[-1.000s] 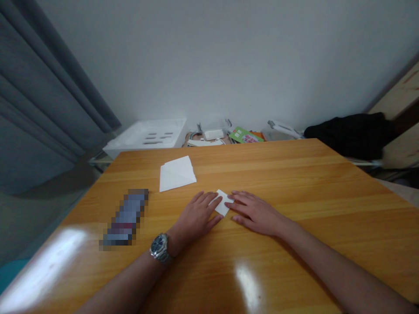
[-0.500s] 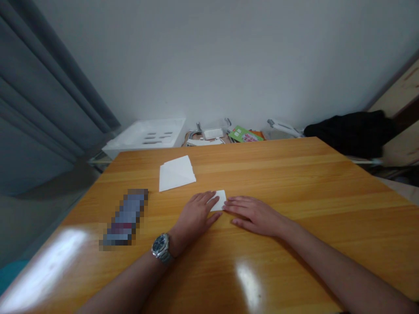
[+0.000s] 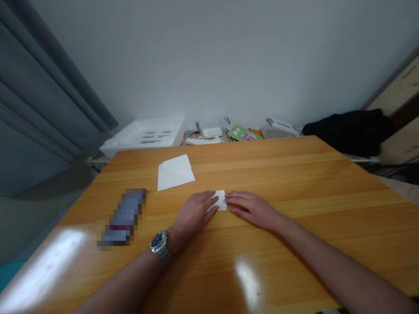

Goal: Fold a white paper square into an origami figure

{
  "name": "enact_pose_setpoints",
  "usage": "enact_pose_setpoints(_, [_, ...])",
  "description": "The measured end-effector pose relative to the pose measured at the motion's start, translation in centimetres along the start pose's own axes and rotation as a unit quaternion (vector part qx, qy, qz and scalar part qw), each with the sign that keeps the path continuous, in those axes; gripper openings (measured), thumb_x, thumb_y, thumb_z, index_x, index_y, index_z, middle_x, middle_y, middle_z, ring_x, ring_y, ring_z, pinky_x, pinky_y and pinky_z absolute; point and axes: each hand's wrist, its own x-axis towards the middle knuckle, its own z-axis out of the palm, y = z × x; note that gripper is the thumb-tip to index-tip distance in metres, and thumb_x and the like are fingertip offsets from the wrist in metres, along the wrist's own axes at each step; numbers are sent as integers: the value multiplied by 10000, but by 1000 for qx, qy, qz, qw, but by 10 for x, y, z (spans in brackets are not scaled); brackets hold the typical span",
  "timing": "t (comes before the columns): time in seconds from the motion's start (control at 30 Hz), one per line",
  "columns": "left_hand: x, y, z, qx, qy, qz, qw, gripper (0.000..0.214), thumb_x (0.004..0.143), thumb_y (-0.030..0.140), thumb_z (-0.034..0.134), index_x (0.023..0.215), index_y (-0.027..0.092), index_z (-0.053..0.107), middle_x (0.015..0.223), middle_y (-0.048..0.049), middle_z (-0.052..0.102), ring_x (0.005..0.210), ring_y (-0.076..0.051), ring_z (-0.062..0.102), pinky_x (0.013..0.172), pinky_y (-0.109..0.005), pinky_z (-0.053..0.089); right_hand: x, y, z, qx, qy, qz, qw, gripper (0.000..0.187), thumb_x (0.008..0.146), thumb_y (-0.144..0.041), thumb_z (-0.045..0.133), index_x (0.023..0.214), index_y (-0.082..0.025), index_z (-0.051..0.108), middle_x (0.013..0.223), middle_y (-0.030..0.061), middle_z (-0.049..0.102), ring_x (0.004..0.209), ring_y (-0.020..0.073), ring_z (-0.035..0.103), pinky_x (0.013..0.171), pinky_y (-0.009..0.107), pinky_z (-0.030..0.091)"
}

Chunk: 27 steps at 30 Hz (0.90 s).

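Observation:
A small piece of white paper (image 3: 221, 201), seemingly folded, lies flat on the wooden table (image 3: 278, 174). My left hand (image 3: 195, 210), with a metal watch (image 3: 159, 244) on its wrist, rests over the paper's left part, fingers stretched and pressing on it. From the other side my right hand (image 3: 252, 209) lies low on the table, fingers extended, its fingertips at the paper's right edge. Part of the paper is hidden under the left fingers. Farther back to the left lies a larger white sheet (image 3: 176, 172).
A blurred-out flat dark object (image 3: 124, 218) lies on the table's left side. Beyond the far edge are a white tray (image 3: 144, 133), a green booklet (image 3: 244, 133), a white box (image 3: 212, 132) and a black cloth (image 3: 350, 131). A grey curtain (image 3: 42, 87) hangs at left.
My right hand has shifted slightly up along the paper's right edge, its thumb drawing nearer the fingers. My left hand stays on the paper, with its thumb a little higher.

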Motion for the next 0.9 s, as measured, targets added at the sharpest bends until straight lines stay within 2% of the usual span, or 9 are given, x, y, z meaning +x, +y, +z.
enact_pose_setpoints(0.2, [1,8,1,-12,-3,15,1000,340,1026,356,492,1291,215,651,1350,-95,651,1202,-257,625,1048,-455,497,-1,5,4,-4,5,-9,1000,298,983,-287,600,1267,-238,678,1272,90,711,1200,229,651,1065,429,507])
enact_pose_setpoints(0.33, [1,10,3,-19,-2,20,1000,346,1017,369,510,1301,221,642,1356,-102,644,1209,-256,617,1051,-459,484,-2,7,5,-9,7,-3,1000,227,987,-286,593,1169,-250,724,1210,79,737,1132,220,683,1013,411,533])
enact_pose_setpoints(0.57, [0,13,-1,-17,-17,23,999,394,992,387,555,1349,230,608,1396,-102,615,1252,-271,584,1063,-468,466,-2,8,4,-9,8,0,1000,180,989,-266,583,1056,-239,748,1213,73,730,1120,216,677,997,398,533])
enact_pose_setpoints(0.77, [-1,11,-3,-65,-28,39,997,360,1007,398,528,1291,209,643,1405,-93,616,1273,-240,584,1108,-422,446,-2,9,-5,-9,3,9,1000,178,997,-258,565,1000,-227,740,1166,68,738,1087,211,675,974,385,535])
enact_pose_setpoints(0.9, [-2,14,-10,-57,-53,64,995,366,1008,425,517,1306,253,644,1459,-75,567,1272,-257,570,1099,-456,443,-3,10,-12,4,-2,14,1000,173,997,-243,559,988,-216,729,1153,73,734,1081,205,666,970,379,527])
